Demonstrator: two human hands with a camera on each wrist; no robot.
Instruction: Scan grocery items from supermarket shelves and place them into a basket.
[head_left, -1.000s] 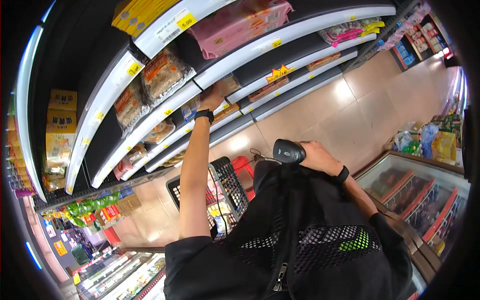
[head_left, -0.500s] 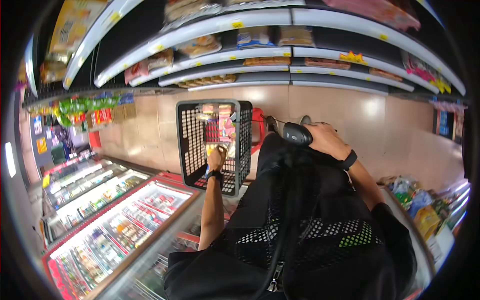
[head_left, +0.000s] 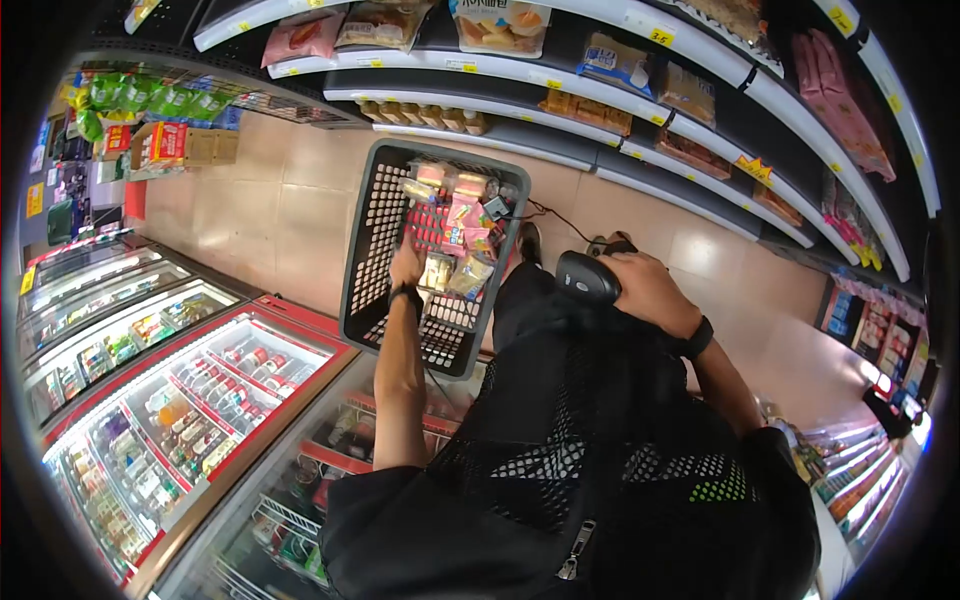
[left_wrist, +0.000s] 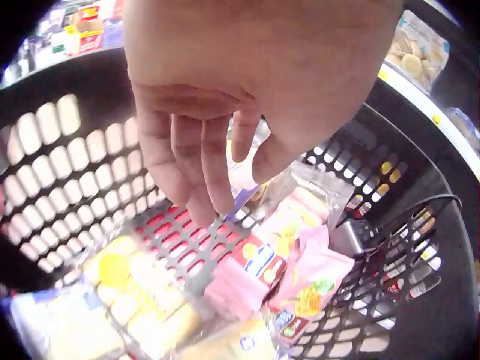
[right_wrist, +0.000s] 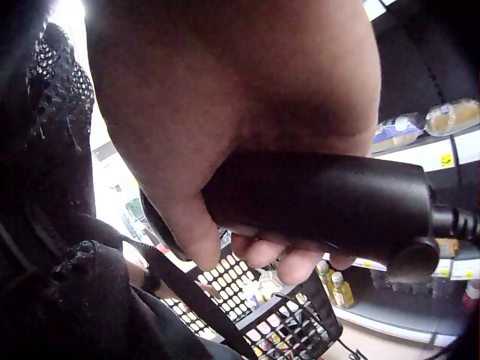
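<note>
Loosely bent and free, our left hand (head_left: 405, 266) hangs over shiny film packets (left_wrist: 259, 259) inside the slotted, hard-plastic basket (left_wrist: 94, 82); beside it, our right hand (head_left: 652, 290) grips a smooth, rounded black scanner (head_left: 588, 280).

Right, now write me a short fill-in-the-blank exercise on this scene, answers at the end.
1. The right hand grips a scanner coloured ____.
2. Below the left hand, the basket holds packets with red-and-blue labels, and their wrappers are ____.
3. Most price tags along the shelf edges are ____.
4. In the head view, the basket appears to the ____ of the scanner.

Missing words: black; pink; yellow; left.
</note>
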